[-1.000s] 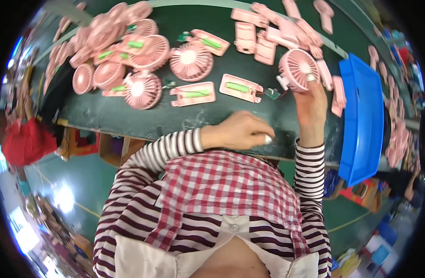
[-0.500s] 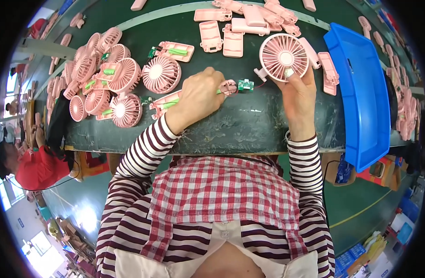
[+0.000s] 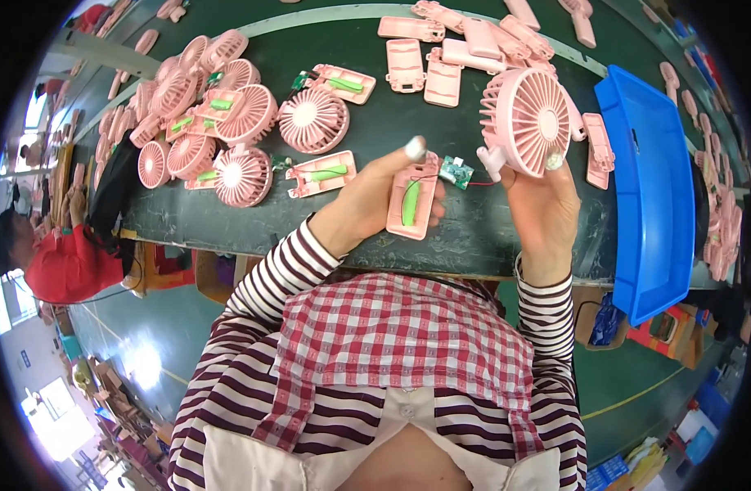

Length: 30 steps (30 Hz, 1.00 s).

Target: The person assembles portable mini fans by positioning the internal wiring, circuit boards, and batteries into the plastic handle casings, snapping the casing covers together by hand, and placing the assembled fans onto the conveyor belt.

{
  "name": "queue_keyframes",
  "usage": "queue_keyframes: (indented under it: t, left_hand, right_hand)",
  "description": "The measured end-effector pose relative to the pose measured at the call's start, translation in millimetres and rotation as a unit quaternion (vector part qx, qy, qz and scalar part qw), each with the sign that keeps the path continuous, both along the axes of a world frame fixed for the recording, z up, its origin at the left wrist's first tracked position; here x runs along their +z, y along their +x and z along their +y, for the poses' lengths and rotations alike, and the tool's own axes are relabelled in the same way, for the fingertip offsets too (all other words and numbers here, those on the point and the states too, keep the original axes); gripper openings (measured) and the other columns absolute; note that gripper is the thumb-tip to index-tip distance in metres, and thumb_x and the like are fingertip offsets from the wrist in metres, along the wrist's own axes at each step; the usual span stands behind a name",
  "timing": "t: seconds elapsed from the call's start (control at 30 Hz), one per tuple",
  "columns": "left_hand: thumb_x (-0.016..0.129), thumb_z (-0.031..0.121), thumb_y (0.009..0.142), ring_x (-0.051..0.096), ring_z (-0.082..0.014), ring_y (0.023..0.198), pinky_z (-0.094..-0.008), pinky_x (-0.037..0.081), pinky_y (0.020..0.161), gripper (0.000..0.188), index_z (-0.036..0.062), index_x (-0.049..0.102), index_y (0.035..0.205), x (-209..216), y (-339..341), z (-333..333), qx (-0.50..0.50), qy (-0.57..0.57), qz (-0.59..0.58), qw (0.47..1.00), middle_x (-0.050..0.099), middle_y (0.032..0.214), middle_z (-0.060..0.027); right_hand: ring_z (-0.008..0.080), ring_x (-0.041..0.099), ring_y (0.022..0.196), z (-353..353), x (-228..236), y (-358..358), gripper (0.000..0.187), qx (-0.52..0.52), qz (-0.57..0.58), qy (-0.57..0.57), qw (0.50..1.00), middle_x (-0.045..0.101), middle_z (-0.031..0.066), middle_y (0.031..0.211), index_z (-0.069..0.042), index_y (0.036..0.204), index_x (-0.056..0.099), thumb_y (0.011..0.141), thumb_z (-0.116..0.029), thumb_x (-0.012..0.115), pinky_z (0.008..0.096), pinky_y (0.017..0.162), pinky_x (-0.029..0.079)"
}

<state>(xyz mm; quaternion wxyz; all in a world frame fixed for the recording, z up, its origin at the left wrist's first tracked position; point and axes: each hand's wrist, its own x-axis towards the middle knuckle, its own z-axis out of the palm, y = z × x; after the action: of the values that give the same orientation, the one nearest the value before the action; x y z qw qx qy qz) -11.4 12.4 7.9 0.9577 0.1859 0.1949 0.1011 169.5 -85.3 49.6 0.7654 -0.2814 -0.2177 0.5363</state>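
My left hand [image 3: 366, 195] grips a pink handle shell [image 3: 424, 204] by its sides, hollow face up, with a green battery [image 3: 411, 200] inside. Beside the shell's upper end, a small green circuit board [image 3: 456, 172] hangs on thin wires. A red wire runs from the board toward a round pink fan head [image 3: 539, 123], which my right hand [image 3: 543, 209] holds tilted by its lower rim, thumb in front. White coverings show on both thumb tips. Left of my left hand, another handle shell [image 3: 336, 162] with a green battery lies on the table.
Several pink fan heads [image 3: 249, 176] with battery shells are heaped at the left. Bare pink shells [image 3: 405, 65] lie at the back. A blue tray [image 3: 629, 286] stands at the right, with a pink shell [image 3: 598, 151] beside it. A person in red [image 3: 77, 274] sits far left.
My left hand has turned over and now shows the handle shell and battery it holds. In my right hand the fan head has tilted sideways. The whole view has shifted slightly.
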Motion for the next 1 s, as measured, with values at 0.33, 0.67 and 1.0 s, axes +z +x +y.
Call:
queue_keyframes:
  t: [0.33, 0.67, 1.0]
  left_hand:
    - [0.055, -0.005, 0.073, 0.057, -0.0152, 0.055, -0.0281, 0.052, 0.054, 0.027, -0.0013, 0.052, 0.1, 20, 8, -10, -0.006, 0.25, 0.212, 0.945, 0.057, 0.072, -0.0079]
    - [0.051, 0.0, 0.078, 0.06, -0.0168, 0.062, -0.0283, 0.052, 0.057, 0.021, -0.0046, 0.054, 0.098, 13, 10, -19, 0.045, 0.303, 0.193, 0.932, 0.06, 0.08, -0.0103]
    - [0.051, 0.02, 0.09, 0.061, -0.0155, 0.062, -0.0259, 0.053, 0.056, 0.025, -0.0033, 0.055, 0.098, 4, 11, -18, 0.061, 0.384, 0.168, 0.906, 0.059, 0.079, -0.0073]
  right_hand:
    - [0.0218, 0.052, 0.108, 18, -23, -4, 0.049, 0.007, -0.155, -0.104, 0.982, 0.051, 0.0114, 0.119, 0.003, 0.124, 0.04, 0.081, -0.01, 0.057, 0.0399, 0.093, 0.041]
    - [0.0186, 0.055, 0.101, 27, -47, -1, 0.046, 0.062, -0.089, -0.117, 0.987, 0.054, 0.0095, 0.113, 0.003, 0.121, 0.043, 0.081, -0.011, 0.059, 0.0369, 0.088, 0.045]
    - [0.021, 0.054, 0.104, 31, -51, 3, 0.045, 0.1, -0.09, -0.109, 0.985, 0.052, 0.0112, 0.116, 0.003, 0.123, 0.041, 0.084, -0.014, 0.057, 0.0393, 0.092, 0.043]
